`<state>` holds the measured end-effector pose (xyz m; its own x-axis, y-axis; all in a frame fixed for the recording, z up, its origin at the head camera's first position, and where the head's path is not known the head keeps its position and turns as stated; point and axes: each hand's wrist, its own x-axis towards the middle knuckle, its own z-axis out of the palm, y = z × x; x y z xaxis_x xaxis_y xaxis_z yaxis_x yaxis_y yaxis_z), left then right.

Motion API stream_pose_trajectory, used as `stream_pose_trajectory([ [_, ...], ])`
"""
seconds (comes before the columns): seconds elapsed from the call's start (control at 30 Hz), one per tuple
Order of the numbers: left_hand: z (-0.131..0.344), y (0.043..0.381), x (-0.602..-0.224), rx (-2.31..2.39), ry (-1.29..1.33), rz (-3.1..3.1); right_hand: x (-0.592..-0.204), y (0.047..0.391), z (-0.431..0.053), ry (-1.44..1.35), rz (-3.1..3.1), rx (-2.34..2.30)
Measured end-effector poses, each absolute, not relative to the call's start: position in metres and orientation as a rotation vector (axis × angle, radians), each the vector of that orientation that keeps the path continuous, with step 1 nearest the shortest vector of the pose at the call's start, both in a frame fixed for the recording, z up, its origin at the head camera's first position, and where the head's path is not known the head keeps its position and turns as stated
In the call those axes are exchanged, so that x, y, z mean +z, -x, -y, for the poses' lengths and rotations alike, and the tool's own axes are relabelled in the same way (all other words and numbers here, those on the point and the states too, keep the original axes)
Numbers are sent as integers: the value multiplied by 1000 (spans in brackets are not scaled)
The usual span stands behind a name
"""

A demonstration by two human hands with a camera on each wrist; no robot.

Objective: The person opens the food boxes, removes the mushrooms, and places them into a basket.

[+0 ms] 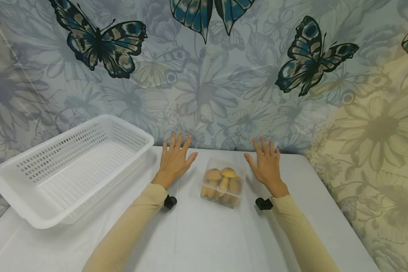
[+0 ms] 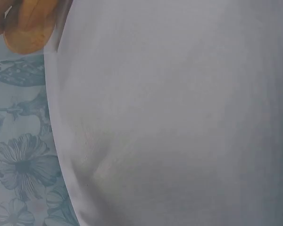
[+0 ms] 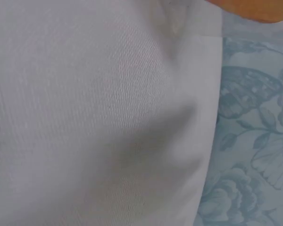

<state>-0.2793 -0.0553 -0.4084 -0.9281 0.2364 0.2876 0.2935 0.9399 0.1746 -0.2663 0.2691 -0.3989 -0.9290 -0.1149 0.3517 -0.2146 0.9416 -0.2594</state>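
A clear plastic box (image 1: 221, 206) of mushrooms (image 1: 228, 173) with yellow-brown caps stands on the white table, between the two hands. To its left my left hand (image 1: 173, 160) is spread flat, palm down, fingers straight and holding nothing. On the other side my right hand (image 1: 266, 166) lies likewise, its fingers apart and extended. Part of a mushroom (image 2: 30, 35) shows at the top left of the left wrist view. The right wrist view catches only an orange-brown mushroom edge (image 3: 262, 10) at its top right; neither wrist view includes a hand.
At the left is a large white perforated plastic basket (image 1: 88, 166) with nothing in it. White cloth covers the table (image 1: 204, 241). Behind its far edge hangs a backdrop (image 1: 204, 90) printed with flowers and butterflies. Black wrist cameras (image 1: 170, 202) sit below both hands.
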Motion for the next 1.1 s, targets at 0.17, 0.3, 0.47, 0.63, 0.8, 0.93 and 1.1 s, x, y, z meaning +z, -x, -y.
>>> stream_pose_trajectory([
  [0.17,54,275,-409,-345,389,2842,-402,261,-271,-264,2725,474],
  [0.3,50,271,-408,-379,395,2845,-405,255,-272,-269,2709,505],
  [0.47,46,266,-409,-412,403,2839,-408,249,-272,-278,2683,562],
  [0.63,46,261,-410,-461,404,2814,-408,242,-270,-312,2654,641],
  [0.8,44,255,-412,-510,408,2798,-408,235,-267,-344,2640,721],
  [0.93,42,251,-414,-533,429,2778,-409,231,-266,-376,2634,806],
  [1.1,40,245,-415,-530,441,2747,-410,224,-264,-398,2650,893],
])
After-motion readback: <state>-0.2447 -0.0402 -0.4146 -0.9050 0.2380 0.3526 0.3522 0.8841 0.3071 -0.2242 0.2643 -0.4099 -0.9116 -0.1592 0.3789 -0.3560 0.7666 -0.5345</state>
